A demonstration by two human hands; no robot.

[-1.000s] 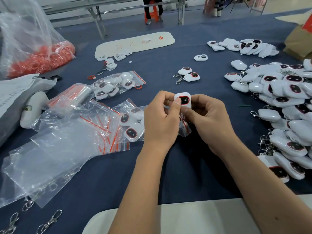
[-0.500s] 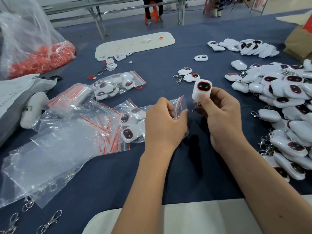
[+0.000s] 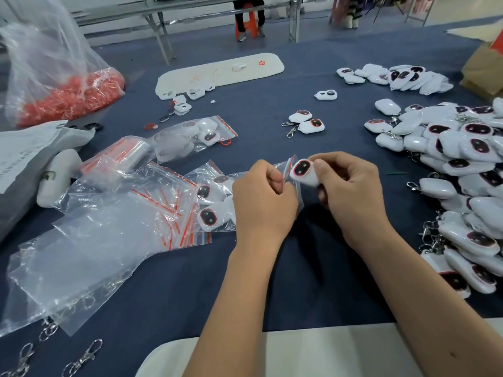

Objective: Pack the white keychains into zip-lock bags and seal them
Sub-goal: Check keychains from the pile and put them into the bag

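My right hand (image 3: pixel 351 191) grips a white keychain (image 3: pixel 303 172) with a dark red-rimmed face, tilted toward the mouth of a small clear zip-lock bag (image 3: pixel 288 167). My left hand (image 3: pixel 262 200) pinches the red-striped opening of that bag. Behind my left hand, the bag holds other white keychains (image 3: pixel 208 205). A large pile of loose white keychains (image 3: pixel 462 164) lies at the right. A filled zip-lock bag (image 3: pixel 193 134) lies further back on the left.
Several empty zip-lock bags (image 3: pixel 114 227) are spread at the left. A big clear sack of red rings (image 3: pixel 68 96) stands at the far left. Metal clasps (image 3: pixel 81 357) lie near the front edge. Two keychains (image 3: pixel 306 121) sit mid-table. A cardboard box (image 3: pixel 484 66) is at the far right.
My right hand has brought the keychain down and to the left, from above the bag to its mouth. My left hand keeps pinching the bag's opening.
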